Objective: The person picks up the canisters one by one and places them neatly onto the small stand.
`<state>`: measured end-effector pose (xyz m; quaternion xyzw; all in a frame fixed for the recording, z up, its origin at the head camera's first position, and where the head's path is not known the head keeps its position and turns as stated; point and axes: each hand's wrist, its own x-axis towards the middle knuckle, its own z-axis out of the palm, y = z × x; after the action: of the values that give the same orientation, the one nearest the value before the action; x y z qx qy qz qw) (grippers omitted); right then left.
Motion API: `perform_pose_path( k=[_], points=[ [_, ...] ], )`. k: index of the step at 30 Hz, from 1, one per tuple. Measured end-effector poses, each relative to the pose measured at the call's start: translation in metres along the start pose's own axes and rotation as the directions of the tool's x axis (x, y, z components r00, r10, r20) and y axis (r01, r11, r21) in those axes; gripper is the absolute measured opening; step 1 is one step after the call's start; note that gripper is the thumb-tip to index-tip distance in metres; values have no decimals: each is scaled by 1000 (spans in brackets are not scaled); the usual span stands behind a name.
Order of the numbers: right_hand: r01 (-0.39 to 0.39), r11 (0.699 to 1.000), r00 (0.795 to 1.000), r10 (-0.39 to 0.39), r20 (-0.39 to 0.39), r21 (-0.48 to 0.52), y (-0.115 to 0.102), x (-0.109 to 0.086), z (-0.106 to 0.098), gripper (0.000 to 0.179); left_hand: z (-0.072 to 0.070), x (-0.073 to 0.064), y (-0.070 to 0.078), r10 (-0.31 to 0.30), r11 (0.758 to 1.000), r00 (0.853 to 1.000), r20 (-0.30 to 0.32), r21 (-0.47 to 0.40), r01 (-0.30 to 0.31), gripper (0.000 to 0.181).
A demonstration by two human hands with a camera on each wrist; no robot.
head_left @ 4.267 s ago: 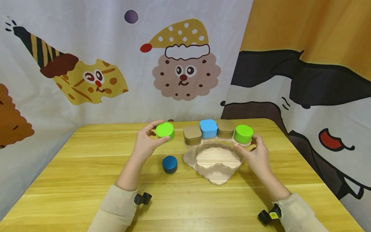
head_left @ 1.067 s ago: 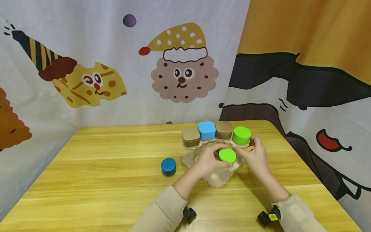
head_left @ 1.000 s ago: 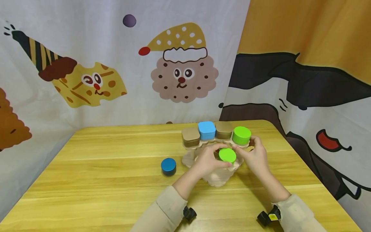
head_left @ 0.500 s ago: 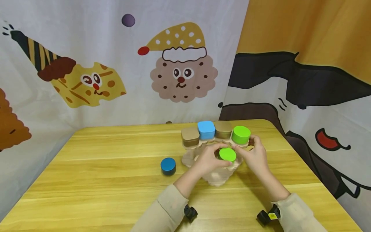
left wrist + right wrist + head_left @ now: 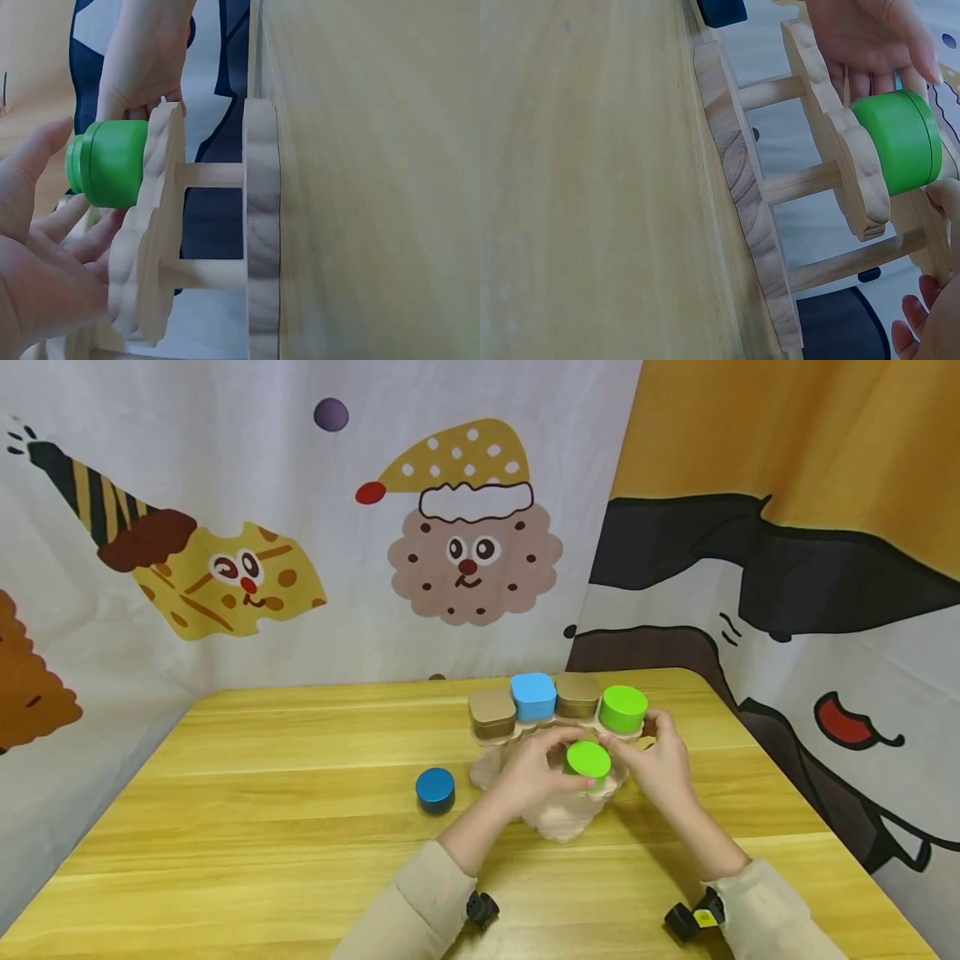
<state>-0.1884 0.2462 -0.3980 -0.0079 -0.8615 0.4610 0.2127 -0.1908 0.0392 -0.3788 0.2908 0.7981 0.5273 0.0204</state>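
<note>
A green round jar [image 5: 588, 760] sits on the middle tier of a scalloped wooden tiered stand [image 5: 564, 818]. My left hand [image 5: 534, 770] is spread around that jar, its thumb in front and fingers behind. In the left wrist view the thumb and fingers lie loosely about the green jar [image 5: 116, 161], with a gap at the thumb. My right hand [image 5: 662, 767] grips the right end of the stand's top tier, thumb on the near side. In the right wrist view its fingers [image 5: 911, 330] curl beside the plank of the wooden stand [image 5: 930, 240].
Along the top tier stand a brown square jar [image 5: 492, 714], a light blue one [image 5: 533, 696], another brown one [image 5: 577, 695] and a green round one [image 5: 623, 709]. A dark blue round jar [image 5: 435, 791] rests on the table [image 5: 262, 827] left of the stand. A cartoon-printed curtain [image 5: 300, 468] hangs behind.
Over the seconds before, my left hand carried the green jar rightward onto the middle tier. In the last half second it has loosened and shifted slightly left. My right hand keeps its place.
</note>
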Motion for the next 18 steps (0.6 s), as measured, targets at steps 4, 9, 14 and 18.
perform_pose_path(
  k=[4, 9, 14, 18],
  points=[
    [-2, 1000, 1000, 2, -7, 4, 1, 1, 1, 63, -4, -6, 1, 22, 999, 1000, 12, 30, -23, 64],
    [-6, 1000, 1000, 6, -4, 10, 1, 1, 2, 63, -13, -19, 0, 14, 999, 999, 29, 29, -15, 68],
    [-5, 1000, 1000, 5, -4, 12, 0, 0, 1, 65, -25, -33, 3, 11, 999, 1000, 12, 50, -12, 65],
    [-10, 1000, 1000, 10, -6, 8, 0, -1, 1, 65, -34, -44, 5, 7, 997, 1000, 6, 82, -8, 65]
  ],
)
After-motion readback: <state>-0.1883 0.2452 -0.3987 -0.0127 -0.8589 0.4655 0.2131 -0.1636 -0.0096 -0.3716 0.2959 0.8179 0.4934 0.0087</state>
